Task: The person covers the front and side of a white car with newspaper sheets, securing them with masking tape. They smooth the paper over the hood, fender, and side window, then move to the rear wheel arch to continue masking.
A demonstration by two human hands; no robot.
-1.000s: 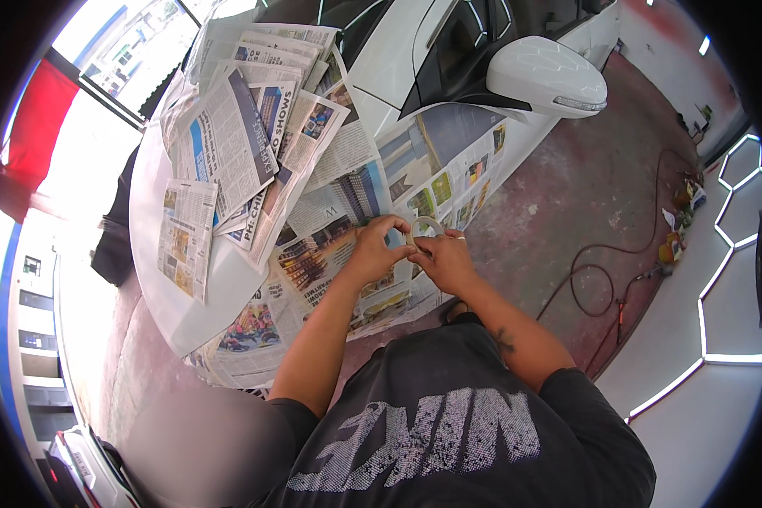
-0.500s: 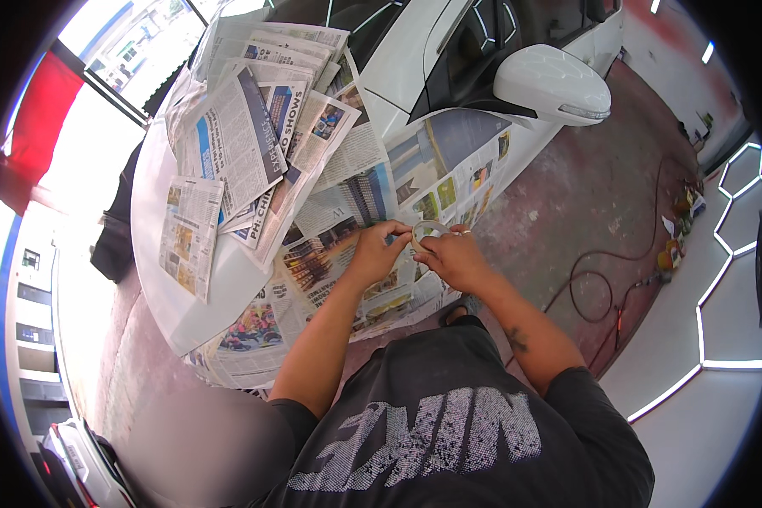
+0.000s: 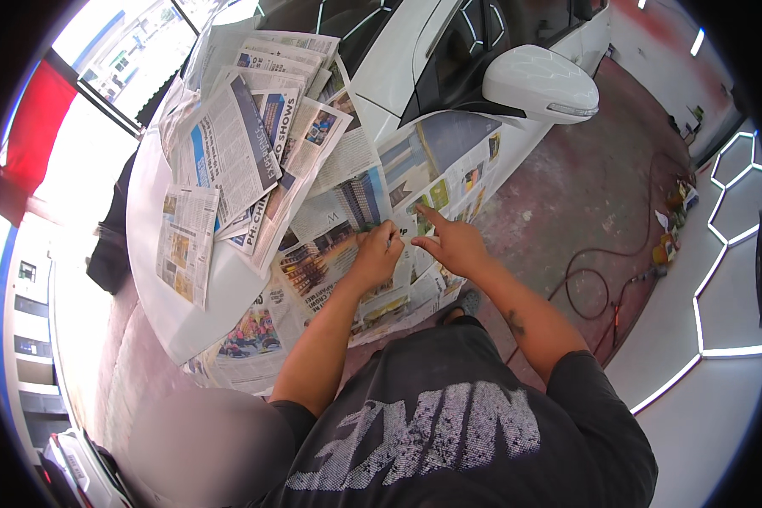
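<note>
Newspaper sheets (image 3: 339, 224) cover the side of a white car (image 3: 203, 326) in front of me. My left hand (image 3: 379, 254) is curled closed against the paper; whatever its fingers may hold is hidden. Just right of it, my right hand (image 3: 455, 247) has its index finger and thumb stretched apart. That index fingertip is at the printed sheet below the car's side mirror (image 3: 540, 85), and nothing shows between finger and thumb. The tape roll from before is not visible.
Loose newspapers (image 3: 229, 152) lie piled on the white body panel to the left. A hose (image 3: 571, 284) loops over the reddish floor on the right, near several small containers (image 3: 670, 229). Lit hexagonal strips (image 3: 698, 317) line the right wall.
The pale tape roll between my hands has gone from sight. My right hand has opened, its index finger extending forward onto the paper. My left hand has curled closed.
</note>
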